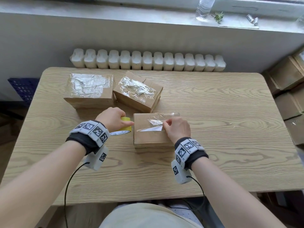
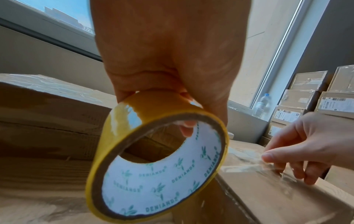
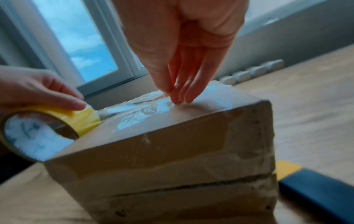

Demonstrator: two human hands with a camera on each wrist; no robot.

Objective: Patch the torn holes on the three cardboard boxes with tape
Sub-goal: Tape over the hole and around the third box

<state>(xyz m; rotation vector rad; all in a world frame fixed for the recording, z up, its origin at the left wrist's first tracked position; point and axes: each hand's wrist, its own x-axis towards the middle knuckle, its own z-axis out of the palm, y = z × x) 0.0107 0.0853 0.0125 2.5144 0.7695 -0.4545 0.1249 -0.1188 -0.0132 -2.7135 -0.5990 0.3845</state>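
Three brown cardboard boxes stand on the wooden table [image 1: 213,145]. The far-left box [image 1: 89,91] and the middle box [image 1: 138,92] carry crinkled clear tape on top. In front of me, the near box [image 1: 148,134] has a clear tape strip [image 1: 153,127] stretched across its top. My left hand [image 1: 116,119] grips the yellow tape roll [image 1: 126,125] at that box's left edge. My right hand [image 1: 171,127] pinches the strip's end against the top. The left wrist view shows the roll [image 2: 159,159] and the pinching right hand [image 2: 298,151]; the right wrist view shows its fingertips [image 3: 178,97] on the box [image 3: 172,148].
A blue and yellow object [image 3: 316,191] lies on the table beside the near box's right side. A white radiator [image 1: 148,61] runs behind the table. Stacked cardboard boxes [image 1: 289,89] stand to the right, a blue crate [image 1: 23,88] to the left. A bottle [image 1: 204,7] stands on the sill.
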